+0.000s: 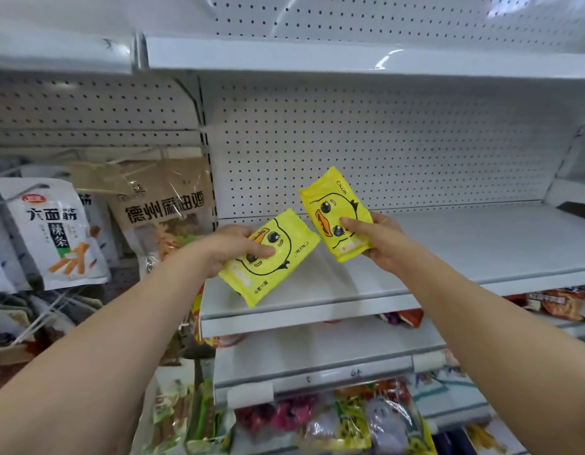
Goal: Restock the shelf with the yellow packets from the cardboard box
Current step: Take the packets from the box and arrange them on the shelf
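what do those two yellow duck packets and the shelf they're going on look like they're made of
Left yellow packet and right yellow packet: probably thin printed plastic film, fairly matte; they look soft, with crimped end seams. The left hand and right hand each grip one. Shelf: likely white painted sheet metal, smooth with a slight sheen, backed by a perforated panel.

Your two packets (270,257) (337,213) are bright yellow, each printed with a black-outlined cartoon duck face, orange beak, black eyes. Shelf (448,244) is plain white, back panel (383,142) white with a black dot grid. Left-edge bag (51,231) is white with orange sticks.
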{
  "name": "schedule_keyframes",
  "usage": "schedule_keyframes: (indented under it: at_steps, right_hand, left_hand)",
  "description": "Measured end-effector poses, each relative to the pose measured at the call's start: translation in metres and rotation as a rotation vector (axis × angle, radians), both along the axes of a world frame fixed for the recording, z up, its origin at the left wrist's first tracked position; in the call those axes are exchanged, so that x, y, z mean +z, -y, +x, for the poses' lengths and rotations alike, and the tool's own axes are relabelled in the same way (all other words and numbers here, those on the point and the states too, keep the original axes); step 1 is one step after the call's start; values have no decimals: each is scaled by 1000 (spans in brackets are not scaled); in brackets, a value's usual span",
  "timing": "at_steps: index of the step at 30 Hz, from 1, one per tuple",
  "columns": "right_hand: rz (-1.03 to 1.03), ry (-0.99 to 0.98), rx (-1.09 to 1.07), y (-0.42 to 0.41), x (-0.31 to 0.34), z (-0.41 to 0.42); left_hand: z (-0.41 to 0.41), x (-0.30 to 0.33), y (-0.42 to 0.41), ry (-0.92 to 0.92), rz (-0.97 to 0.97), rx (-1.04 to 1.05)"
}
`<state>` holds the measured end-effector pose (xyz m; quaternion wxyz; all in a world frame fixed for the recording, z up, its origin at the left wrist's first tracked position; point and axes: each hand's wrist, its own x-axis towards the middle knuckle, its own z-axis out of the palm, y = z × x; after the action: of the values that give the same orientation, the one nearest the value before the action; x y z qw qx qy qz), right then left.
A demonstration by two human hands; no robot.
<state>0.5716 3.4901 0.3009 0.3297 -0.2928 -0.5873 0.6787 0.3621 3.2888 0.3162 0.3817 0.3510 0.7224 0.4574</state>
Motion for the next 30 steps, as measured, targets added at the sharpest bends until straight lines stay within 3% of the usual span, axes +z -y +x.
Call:
schedule_keyframes:
  at_steps: [12, 21, 30]
  right_hand:
    - [-36, -47, 49, -40, -5, -33]
    - [-61, -51, 56, -50, -6, -47]
    - [-74, -63, 74, -46, -14, -52]
  left_hand:
    - [-19, -26, -25, 397, 276, 373]
    - [-15, -27, -42, 215, 245, 535]
    - [-14, -40, -39, 327, 320, 594]
